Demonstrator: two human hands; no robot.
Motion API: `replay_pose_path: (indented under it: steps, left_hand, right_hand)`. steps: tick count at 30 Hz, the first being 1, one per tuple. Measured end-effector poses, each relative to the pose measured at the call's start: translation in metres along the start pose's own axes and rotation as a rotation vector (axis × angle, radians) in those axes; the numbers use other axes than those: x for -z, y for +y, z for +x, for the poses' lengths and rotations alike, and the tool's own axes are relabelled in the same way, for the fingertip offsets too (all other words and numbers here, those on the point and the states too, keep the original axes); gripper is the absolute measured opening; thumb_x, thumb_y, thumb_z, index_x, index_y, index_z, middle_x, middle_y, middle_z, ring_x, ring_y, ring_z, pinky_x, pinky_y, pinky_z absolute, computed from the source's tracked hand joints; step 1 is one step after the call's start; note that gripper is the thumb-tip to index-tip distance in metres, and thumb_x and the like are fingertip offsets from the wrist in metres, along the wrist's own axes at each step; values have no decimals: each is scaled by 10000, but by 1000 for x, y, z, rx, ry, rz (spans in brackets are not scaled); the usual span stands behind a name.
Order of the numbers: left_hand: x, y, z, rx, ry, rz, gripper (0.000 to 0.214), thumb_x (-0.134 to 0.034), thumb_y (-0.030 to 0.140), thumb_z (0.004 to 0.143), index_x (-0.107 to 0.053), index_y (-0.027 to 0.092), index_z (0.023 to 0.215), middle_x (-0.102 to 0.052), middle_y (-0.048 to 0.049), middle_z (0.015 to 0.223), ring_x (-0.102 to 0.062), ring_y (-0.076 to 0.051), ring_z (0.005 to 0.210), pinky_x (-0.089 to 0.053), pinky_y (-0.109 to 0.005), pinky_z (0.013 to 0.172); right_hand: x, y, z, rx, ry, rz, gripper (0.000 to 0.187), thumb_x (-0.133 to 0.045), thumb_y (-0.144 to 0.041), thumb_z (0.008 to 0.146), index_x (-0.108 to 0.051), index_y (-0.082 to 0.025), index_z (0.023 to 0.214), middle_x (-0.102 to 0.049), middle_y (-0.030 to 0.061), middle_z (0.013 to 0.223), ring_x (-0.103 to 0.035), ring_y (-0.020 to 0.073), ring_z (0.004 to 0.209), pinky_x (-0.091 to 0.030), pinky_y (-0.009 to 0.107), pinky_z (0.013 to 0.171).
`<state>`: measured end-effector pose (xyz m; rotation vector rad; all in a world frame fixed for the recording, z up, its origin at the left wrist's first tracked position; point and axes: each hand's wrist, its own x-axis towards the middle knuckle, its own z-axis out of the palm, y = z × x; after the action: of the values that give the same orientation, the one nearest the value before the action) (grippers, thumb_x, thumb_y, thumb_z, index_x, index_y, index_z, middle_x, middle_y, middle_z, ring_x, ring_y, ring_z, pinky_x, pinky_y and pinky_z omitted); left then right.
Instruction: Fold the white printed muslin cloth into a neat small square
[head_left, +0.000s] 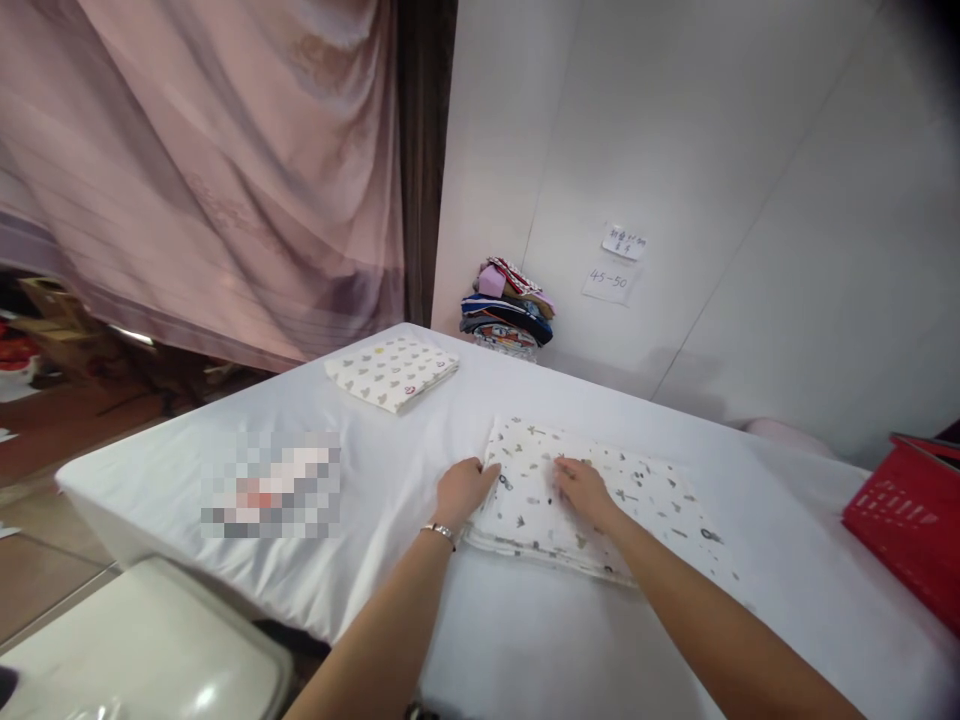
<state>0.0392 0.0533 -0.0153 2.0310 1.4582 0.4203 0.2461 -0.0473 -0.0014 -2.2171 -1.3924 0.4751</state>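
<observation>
A white cloth with small grey and tan prints (536,490) lies folded in layers on the white-covered table, directly before me. My left hand (461,495), with a silver bracelet at the wrist, is closed at the cloth's left edge, thumb on top. My right hand (586,495) rests on the upper face of the same cloth, its fingers bent slightly and thumb a little apart. Farther back on the left lies a second folded cloth (394,372), white with grey mouse-head-like shapes, touched by neither hand.
A stack of folded clothes (506,310) stands at the table's back edge by the wall. A red box (907,520) is at the right. A pixelated item (277,485) lies on the left of the table (360,560). A pale stool-like surface (150,650) sits at lower left.
</observation>
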Motion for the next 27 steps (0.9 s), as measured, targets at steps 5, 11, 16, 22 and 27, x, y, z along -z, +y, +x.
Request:
replay_pose_path:
  steps: [5,11,16,22,27]
  left_hand:
    - [9,-8,4,-47,-58,-163,437,-376,525,833,-627,194,699,-673,-63,726,-606,-202,709,-392,-278,623]
    - [12,-14,10,-67,-112,-237,258,-479,390,804,-642,192,790,-687,-37,789,-608,-169,723,-395,-245,614]
    - [4,-19,15,-51,-87,-236,301,-443,433,835,-613,187,797,-682,-50,815,-600,-165,741,-381,-246,609]
    - [-2,-21,15,-53,-71,-222,233,-467,384,827,-575,190,759,-668,-41,778,-574,-152,698,-345,-244,582]
    - [-3,-21,14,-59,-71,-226,243,-459,390,838,-573,190,760,-670,-45,796,-574,-153,707,-342,-247,587]
  right_hand:
    - [-22,-53,37,-52,-93,270,205,-470,-237,842,-640,-168,933,-684,56,984,-656,138,787,-500,200,626]
    - [-42,-89,75,-114,-177,257,180,-475,-250,850,-594,-142,770,-682,34,768,-583,65,475,-426,148,425]
    - [-52,-97,95,-185,-184,139,237,-521,-293,813,-581,-142,641,-562,-6,454,-513,85,368,-391,168,396]
    - [-57,-100,100,-217,-192,-8,239,-561,-290,764,-578,-154,568,-482,-12,348,-497,112,361,-391,189,417]
    - [-55,-105,98,-234,-200,-67,198,-540,-248,769,-594,-152,604,-535,7,395,-530,122,395,-394,193,429]
